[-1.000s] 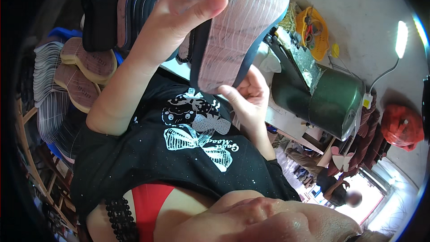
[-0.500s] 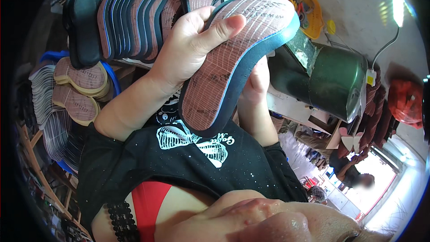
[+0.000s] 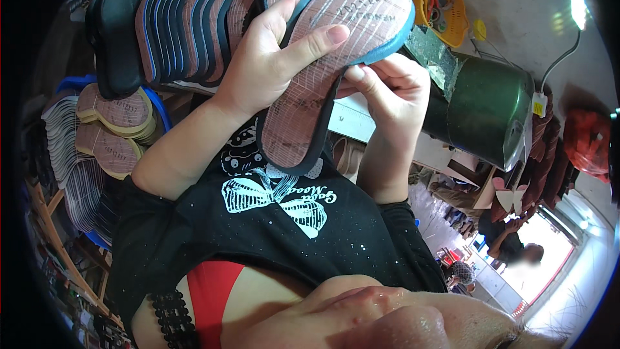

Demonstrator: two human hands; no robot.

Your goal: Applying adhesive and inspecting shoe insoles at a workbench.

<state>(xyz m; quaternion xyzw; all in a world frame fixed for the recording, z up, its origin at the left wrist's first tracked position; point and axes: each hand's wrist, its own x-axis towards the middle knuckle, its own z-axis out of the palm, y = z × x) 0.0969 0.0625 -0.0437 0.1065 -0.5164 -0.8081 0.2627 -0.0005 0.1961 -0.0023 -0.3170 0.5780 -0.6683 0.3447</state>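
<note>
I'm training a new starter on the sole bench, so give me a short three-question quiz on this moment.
1. True or false: the shoe sole is held in both hands.
2. Which colour is the sole's rim near the right hand? A) blue B) yellow C) white
3. Fill in: beyond the left hand, a row of soles stands on ____.

Key: 1 true, the left hand wraps it with the thumb across its reddish face, and the right hand's fingers pinch its edge. 2 A. 3 edge, side by side, next to black soles.
</note>
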